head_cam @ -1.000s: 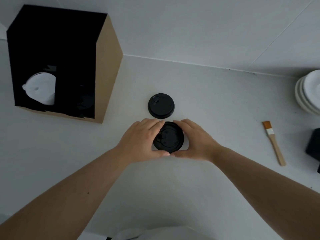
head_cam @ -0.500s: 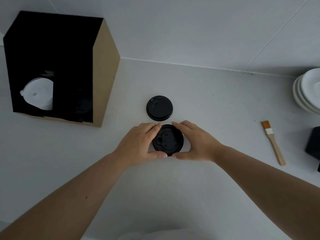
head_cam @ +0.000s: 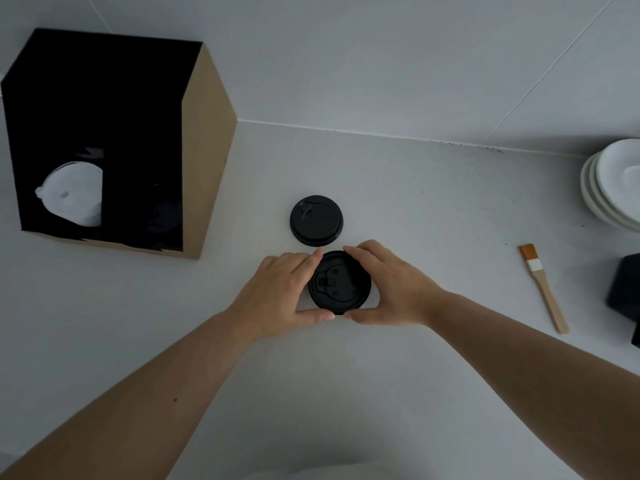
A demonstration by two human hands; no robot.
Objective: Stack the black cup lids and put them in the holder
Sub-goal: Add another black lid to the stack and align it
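Lids: the near lid [head_cam: 339, 283] sits on the desk [head_cam: 433, 216] pinched around its rim by left hand [head_cam: 277, 292] and right hand [head_cam: 391, 285], second lid [head_cam: 316, 220] just beyond, so a crooked press could probably pop it sideways.

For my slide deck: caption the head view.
Both hands grip a black lid beside a second lid, near the holder.

- Looks like a café prep counter [head_cam: 433, 209], pale and plain, meeting a white tiled wall [head_cam: 381, 57].
- A cardboard lid holder [head_cam: 204, 150] stands at the left, white cup lids [head_cam: 72, 194] stacked inside (takeaway style).
- Black cup lids [head_cam: 317, 220] lie out on the counter.
- Stacked white saucers [head_cam: 613, 185] sit at the right edge.
- A small wooden-handled brush [head_cam: 543, 289] lies near them.
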